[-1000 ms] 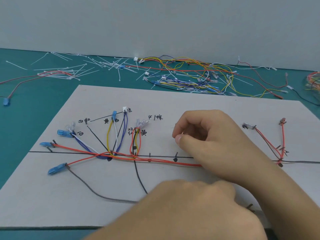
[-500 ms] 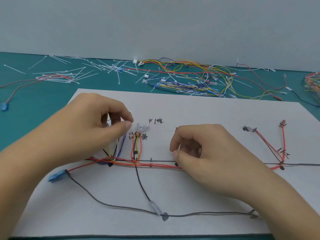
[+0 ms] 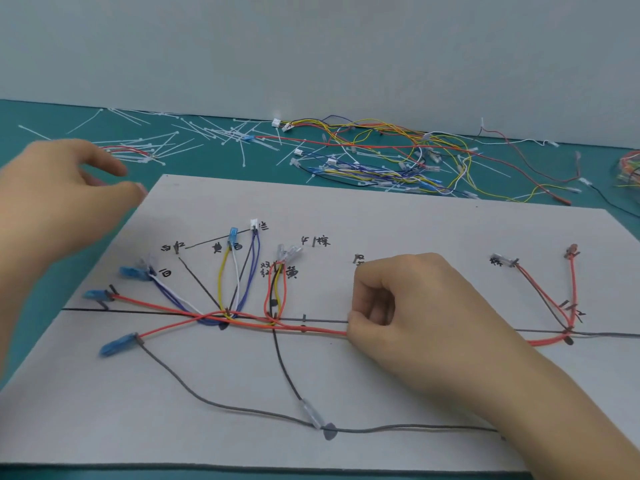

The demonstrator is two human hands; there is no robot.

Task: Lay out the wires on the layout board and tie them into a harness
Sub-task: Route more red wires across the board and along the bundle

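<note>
The grey layout board (image 3: 415, 220) lies in front of me with drawn black lines and handwritten labels. Red, yellow, white and blue wires fan out on its left half and merge into a trunk bundle (image 3: 242, 318) along the main line. A red wire (image 3: 311, 329) of that trunk runs right into my right hand (image 3: 408, 313), which pinches it with curled fingers down on the board. My left hand (image 3: 59, 199) hovers above the board's left far corner, fingers loosely spread, holding nothing. A grey wire (image 3: 221, 405) curves across the near part of the board.
Loose white cable ties (image 3: 194, 140) are scattered on the green table behind the board. A tangle of spare coloured wires (image 3: 391, 157) lies at the back centre. Another coloured bundle (image 3: 628, 171) sits at the right edge. A wall stands close behind.
My left hand has left the connectors near the board's middle and moved up and left toward the cable ties. My right hand has stayed on the red wire.
</note>
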